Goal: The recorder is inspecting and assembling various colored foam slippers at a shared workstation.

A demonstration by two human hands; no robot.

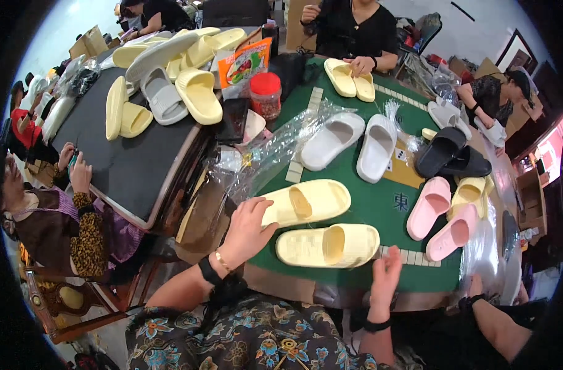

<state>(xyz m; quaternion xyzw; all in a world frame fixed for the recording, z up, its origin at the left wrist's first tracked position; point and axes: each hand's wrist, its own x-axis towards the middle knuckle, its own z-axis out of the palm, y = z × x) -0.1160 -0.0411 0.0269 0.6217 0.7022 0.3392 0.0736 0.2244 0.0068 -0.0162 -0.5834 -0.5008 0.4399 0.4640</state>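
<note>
Two pale yellow slide slippers lie in front of me on the green table. My left hand [247, 227] is closed round the left end of the farther yellow slipper [328, 198], thumb on the near side. The nearer yellow slipper [300, 248] rests just below it, its toe opening to the right. Off the right tip of that one, my right hand [386, 277] is raised with fingers apart and nothing in it. A pair of light grey slippers [376, 154] sits farther back, and a pink pair [429, 206] is to the right.
Black slippers [442, 151] lie beyond the pink pair. Clear plastic wrap [263, 163] spreads left of the grey pair, near a red-lidded jar [265, 95]. More slippers pile on the dark table [133, 179]. Co-workers sit around; one person's hand [361, 66] touches yellow slippers [340, 77] opposite.
</note>
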